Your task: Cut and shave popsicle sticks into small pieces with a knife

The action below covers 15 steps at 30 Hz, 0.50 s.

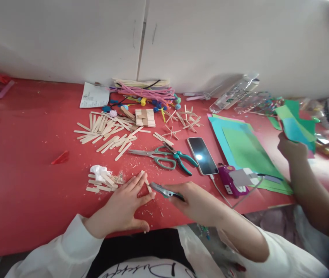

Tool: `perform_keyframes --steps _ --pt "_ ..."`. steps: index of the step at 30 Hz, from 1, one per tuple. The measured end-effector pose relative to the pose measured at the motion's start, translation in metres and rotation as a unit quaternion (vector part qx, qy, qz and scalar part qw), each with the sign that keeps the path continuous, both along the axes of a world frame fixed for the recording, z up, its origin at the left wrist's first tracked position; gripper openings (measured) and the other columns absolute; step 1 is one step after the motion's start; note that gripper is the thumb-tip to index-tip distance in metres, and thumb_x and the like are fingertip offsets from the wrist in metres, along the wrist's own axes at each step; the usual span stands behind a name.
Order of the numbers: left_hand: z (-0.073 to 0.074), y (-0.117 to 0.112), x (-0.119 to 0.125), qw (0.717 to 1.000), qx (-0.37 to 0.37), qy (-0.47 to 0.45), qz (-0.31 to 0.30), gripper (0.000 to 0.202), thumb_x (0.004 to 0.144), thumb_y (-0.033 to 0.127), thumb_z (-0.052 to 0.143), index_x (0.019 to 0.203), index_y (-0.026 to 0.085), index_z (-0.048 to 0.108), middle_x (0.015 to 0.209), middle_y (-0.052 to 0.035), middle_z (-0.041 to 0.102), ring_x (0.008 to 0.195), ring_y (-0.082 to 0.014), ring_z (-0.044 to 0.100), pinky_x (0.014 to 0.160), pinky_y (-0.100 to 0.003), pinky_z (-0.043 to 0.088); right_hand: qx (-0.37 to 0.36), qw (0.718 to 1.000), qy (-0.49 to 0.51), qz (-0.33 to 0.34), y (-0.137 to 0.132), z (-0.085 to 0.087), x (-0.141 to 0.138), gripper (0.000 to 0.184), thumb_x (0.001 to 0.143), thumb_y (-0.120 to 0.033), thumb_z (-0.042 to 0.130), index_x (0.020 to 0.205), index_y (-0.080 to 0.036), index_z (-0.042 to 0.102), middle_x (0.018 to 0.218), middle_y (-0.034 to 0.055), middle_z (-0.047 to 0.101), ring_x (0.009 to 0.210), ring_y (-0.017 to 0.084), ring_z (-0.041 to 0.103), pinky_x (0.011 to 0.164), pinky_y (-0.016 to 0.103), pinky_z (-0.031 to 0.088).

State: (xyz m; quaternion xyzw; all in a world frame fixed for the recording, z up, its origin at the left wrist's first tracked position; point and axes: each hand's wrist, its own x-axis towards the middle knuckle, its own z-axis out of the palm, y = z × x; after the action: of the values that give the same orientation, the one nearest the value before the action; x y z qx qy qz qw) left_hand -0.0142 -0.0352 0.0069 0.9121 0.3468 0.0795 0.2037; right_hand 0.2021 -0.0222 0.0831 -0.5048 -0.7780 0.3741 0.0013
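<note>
Left hand (125, 204), spread open, touches one narrow pale wooden stick (149, 187), while right hand (195, 201) grips one grey metal-bladed cutting tool (163, 190).

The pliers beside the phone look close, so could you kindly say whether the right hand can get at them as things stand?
Probably yes: the pliers lie just beyond the right hand, with nothing standing between, though it would likely have to put down its cutting tool first.
</note>
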Motion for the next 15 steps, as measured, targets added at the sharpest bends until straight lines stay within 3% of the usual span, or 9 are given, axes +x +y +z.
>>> perform_keyframes --steps 1,3,7,12,14,15 --pt "0.001 0.000 0.000 1.000 -0.001 0.001 -0.001 0.079 0.064 0.070 0.058 0.129 0.026 0.049 0.152 -0.0136 0.014 0.136 -0.0379 0.015 0.103 -0.053 0.030 -0.025 0.998 0.052 -0.026 -0.001 -0.004 0.004 0.041 0.078 -0.013 0.043 0.112 -0.022 0.064 0.085 0.0004 0.069 0.065 0.013 0.057 0.059 0.023 0.042" --pt "0.004 0.001 0.000 1.000 -0.006 0.011 -0.003 0.078 0.064 0.066 0.062 0.130 0.027 0.048 0.151 -0.0154 0.013 0.136 -0.0377 0.014 0.102 -0.053 0.031 -0.096 0.984 0.116 -0.091 -0.003 -0.012 0.009 0.040 0.080 -0.019 0.044 0.114 -0.022 0.064 0.074 -0.0018 0.066 0.051 0.010 0.048 0.049 0.022 0.040" --pt "0.010 0.001 0.001 0.999 -0.024 0.038 -0.002 0.076 0.064 0.062 0.066 0.130 0.028 0.048 0.151 -0.0170 0.014 0.136 -0.0370 0.014 0.102 -0.052 0.031 -0.222 0.933 0.199 -0.201 -0.009 -0.024 0.015 0.042 0.080 -0.030 0.050 0.119 -0.018 0.061 0.060 -0.0044 0.052 0.035 0.003 0.028 0.034 0.019 0.026" --pt "0.015 0.002 0.002 0.998 -0.037 0.055 0.003 0.072 0.068 0.062 0.062 0.130 0.030 0.048 0.151 -0.0159 0.013 0.136 -0.0368 0.014 0.102 -0.052 0.031 -0.292 0.867 0.264 -0.305 -0.019 -0.034 0.018 0.054 0.071 -0.040 0.059 0.117 -0.010 0.061 0.064 -0.0012 0.057 0.033 0.003 0.034 0.031 0.018 0.024" --pt "0.016 0.002 0.001 0.997 -0.040 0.064 0.004 0.070 0.070 0.063 0.059 0.130 0.030 0.048 0.151 -0.0162 0.013 0.136 -0.0364 0.014 0.101 -0.051 0.032 -0.296 0.860 0.264 -0.321 -0.022 -0.037 0.019 0.057 0.072 -0.041 0.058 0.119 -0.009 0.059 0.064 0.0003 0.060 0.033 0.004 0.035 0.031 0.019 0.027" --pt "0.016 0.002 0.001 0.997 -0.039 0.068 0.006 0.069 0.070 0.064 0.058 0.130 0.030 0.048 0.151 -0.0159 0.014 0.136 -0.0360 0.014 0.102 -0.051 0.032 -0.282 0.870 0.258 -0.312 -0.024 -0.038 0.019 0.056 0.073 -0.041 0.057 0.120 -0.009 0.059 0.066 0.0014 0.062 0.034 0.004 0.038 0.032 0.019 0.030"
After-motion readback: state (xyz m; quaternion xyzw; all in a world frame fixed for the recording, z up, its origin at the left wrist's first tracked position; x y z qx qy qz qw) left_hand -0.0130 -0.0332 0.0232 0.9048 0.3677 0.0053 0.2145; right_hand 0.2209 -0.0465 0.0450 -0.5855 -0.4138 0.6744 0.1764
